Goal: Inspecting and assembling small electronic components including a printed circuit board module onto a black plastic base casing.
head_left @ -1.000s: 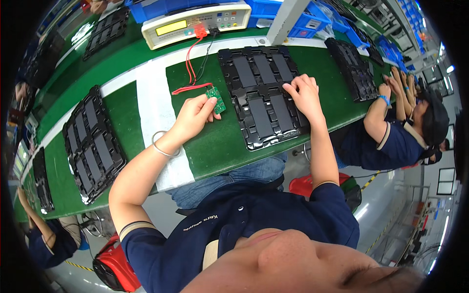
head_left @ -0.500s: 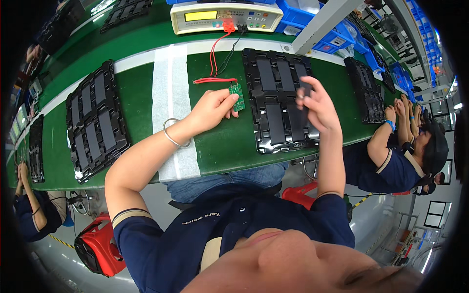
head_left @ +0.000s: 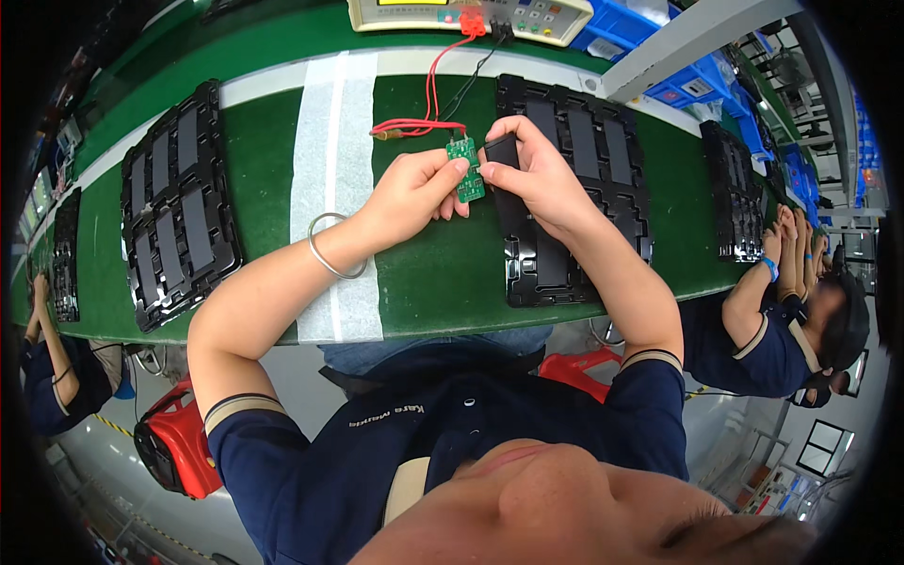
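My left hand (head_left: 414, 191) pinches a small green circuit board (head_left: 464, 171) between thumb and fingers, above the green bench. Red leads (head_left: 435, 85) and a dark lead run from a bench tester (head_left: 556, 21) down toward the board's top end. In my right hand (head_left: 546, 184) is a flat, black, rectangular block (head_left: 504, 153), gripped by thumb and curled fingers. Its end is close beside the board's right edge; I cannot tell whether they touch. Behind that hand lies a black moulded tray (head_left: 516, 287) with flat dark pieces (head_left: 584, 146) in its slots, partly hidden by my right arm.
At left, another black tray (head_left: 231, 247) holds similar pieces. A white strip (head_left: 330, 122) crosses the green bench (head_left: 424, 306). Blue bins (head_left: 702, 87) and a grey post (head_left: 697, 47) stand at the back right. A co-worker (head_left: 767, 350) sits at right; a red stool (head_left: 193, 452) is at lower left.
My right hand has moved left with the black block, from over the right tray to beside the circuit board. The left hand keeps its hold; the view has shifted slightly.
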A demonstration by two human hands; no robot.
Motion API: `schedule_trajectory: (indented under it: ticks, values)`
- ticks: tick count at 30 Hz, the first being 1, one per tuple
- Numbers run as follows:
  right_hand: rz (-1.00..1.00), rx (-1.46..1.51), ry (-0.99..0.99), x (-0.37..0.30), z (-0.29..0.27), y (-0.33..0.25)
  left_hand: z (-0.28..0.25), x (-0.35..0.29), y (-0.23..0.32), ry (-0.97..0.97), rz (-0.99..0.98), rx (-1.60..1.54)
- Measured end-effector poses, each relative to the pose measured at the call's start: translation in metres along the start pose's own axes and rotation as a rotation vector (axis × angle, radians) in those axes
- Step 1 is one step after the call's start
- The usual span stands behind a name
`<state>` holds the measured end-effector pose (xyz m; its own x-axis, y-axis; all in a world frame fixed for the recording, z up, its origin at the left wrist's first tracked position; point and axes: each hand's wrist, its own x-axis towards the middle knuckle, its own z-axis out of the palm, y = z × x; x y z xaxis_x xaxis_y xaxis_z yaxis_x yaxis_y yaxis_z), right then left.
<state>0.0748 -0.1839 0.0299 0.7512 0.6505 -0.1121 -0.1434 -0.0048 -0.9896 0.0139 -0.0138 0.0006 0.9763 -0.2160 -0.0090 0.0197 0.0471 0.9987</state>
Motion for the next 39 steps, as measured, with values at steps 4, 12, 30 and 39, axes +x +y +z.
schedule_trajectory:
  ticks: [4,12,30,39]
  values:
    - [0.02,-0.001,-0.005,-0.0015,0.0005,0.0021,-0.0004,-0.0019,-0.0001,-0.02,-0.014,0.024]
    - [0.037,-0.054,-0.005,-0.0021,0.0023,0.0005,-0.0018,-0.0011,0.0004,-0.042,-0.027,-0.011]
    - [-0.001,-0.049,0.004,0.0011,0.004,0.0052,-0.0043,-0.003,-0.0027,-0.061,-0.036,-0.086]
    - [0.019,-0.001,-0.024,-0.0008,0.0042,0.0036,-0.0057,-0.0042,-0.003,-0.094,-0.034,-0.133]
